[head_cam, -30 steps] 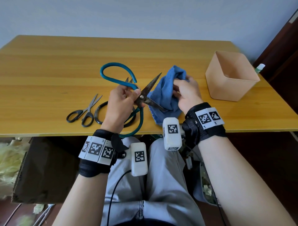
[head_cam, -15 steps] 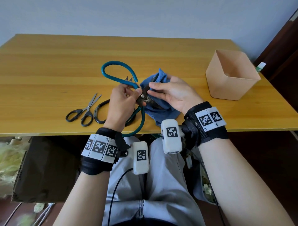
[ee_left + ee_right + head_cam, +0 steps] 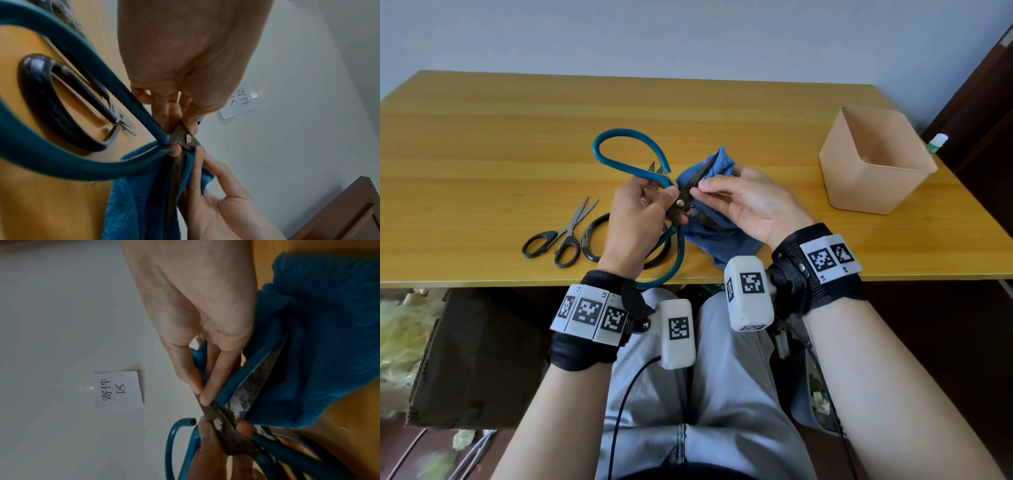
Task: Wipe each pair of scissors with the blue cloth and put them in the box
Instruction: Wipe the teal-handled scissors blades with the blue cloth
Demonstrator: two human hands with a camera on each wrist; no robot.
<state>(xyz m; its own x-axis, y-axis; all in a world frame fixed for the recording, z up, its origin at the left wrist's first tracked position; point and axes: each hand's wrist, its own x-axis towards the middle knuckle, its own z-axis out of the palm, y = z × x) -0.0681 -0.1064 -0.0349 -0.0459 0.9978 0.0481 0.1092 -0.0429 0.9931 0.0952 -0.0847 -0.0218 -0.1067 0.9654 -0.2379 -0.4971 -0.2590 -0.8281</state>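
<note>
Black-handled scissors (image 3: 599,236) half hidden behind left hand (image 3: 635,219)

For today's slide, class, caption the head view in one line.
Left hand grips teal-handled scissors while right hand wipes them with blue cloth.

wooden table (image 3: 482,144), pale wall (image 3: 688,34), perhaps door (image 3: 989,102)

Left hand (image 3: 635,212) gripping, fingers curled; right hand (image 3: 750,202) palm-up, thumb and fingers pinching.
</note>
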